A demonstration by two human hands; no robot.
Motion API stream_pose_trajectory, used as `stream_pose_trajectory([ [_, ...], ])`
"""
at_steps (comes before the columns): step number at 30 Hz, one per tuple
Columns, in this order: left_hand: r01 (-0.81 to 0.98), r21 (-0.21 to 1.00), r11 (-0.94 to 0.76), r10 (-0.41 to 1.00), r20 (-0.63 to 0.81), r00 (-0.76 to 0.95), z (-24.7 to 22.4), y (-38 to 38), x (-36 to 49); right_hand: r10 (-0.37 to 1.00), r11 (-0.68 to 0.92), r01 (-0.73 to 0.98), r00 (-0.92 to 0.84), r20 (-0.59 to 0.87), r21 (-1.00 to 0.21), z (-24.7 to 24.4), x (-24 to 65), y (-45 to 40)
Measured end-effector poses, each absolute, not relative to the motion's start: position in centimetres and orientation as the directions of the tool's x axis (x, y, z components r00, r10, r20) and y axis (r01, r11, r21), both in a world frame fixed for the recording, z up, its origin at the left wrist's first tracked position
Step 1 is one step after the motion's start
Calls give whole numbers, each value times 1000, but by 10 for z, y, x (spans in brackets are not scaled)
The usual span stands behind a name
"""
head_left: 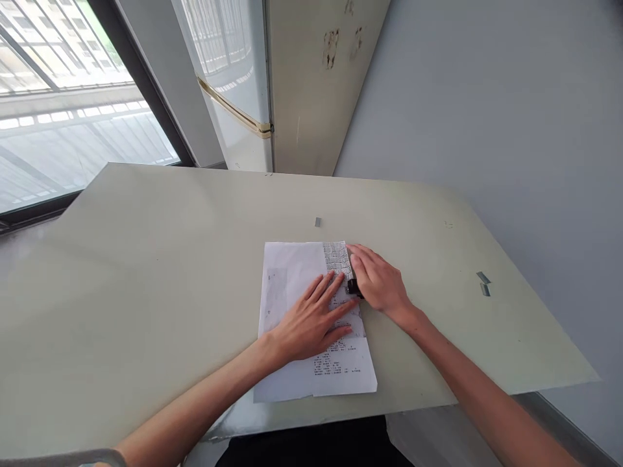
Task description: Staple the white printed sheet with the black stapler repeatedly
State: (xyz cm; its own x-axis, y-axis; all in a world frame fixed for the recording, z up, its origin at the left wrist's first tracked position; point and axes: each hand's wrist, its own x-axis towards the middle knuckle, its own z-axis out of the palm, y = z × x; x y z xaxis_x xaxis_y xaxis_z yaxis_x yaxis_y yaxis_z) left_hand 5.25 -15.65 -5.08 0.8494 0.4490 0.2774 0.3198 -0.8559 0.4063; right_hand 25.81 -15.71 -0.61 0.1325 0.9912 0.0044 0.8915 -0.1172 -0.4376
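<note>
Printed paper (289,285) lies on the near middle of the worktop (170,246), the left hand (311,324) spread flat over it. The right hand's (379,282) grip seems clamped on a black tool (353,287) by its right edge; positioning appears underway, calling next for steady pressure.

Two hands (311,318) (379,280), one black object (353,287), three grey strips (318,222) (483,277) (485,290), paper (292,285) (sheet count unclear)

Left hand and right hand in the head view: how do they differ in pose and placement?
The left hand lies flat with fingers spread; the right hand is curled around a small black object.
The left hand is on the papers; the right hand is at their right edge.
Shared: both are bare, above the same table.
</note>
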Motion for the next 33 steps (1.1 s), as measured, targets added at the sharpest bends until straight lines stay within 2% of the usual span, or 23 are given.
stream_pose_trajectory([
  [2, 330, 399, -855, 455, 275, 847, -47, -158, 47, 990, -63, 809, 123, 64, -584, -2, 267, -166],
  [4, 350, 390, -852, 468, 266, 843, -42, -159, 35, 990, 12, 766, 84, 118, -643, 1, 276, -180],
  [9, 453, 340, -824, 544, 253, 800, -29, -160, -21, 988, 126, 817, -51, 148, -563, -13, 301, -214],
  [12, 527, 313, -790, 601, 226, 767, -25, -159, -60, 983, 133, 822, -39, 178, -553, -27, 317, -226],
  [18, 585, 244, -773, 624, 129, 771, -26, -160, -95, 973, 2, 798, 137, 185, -602, -40, 341, -238],
  [24, 599, 201, -775, 626, 106, 773, -28, -160, -92, 936, -168, 753, 325, 137, -637, -44, 367, -262],
  [33, 570, 246, -784, 610, 132, 782, -25, -159, -66, 824, -386, 449, 561, -82, -806, -46, 380, -290],
])
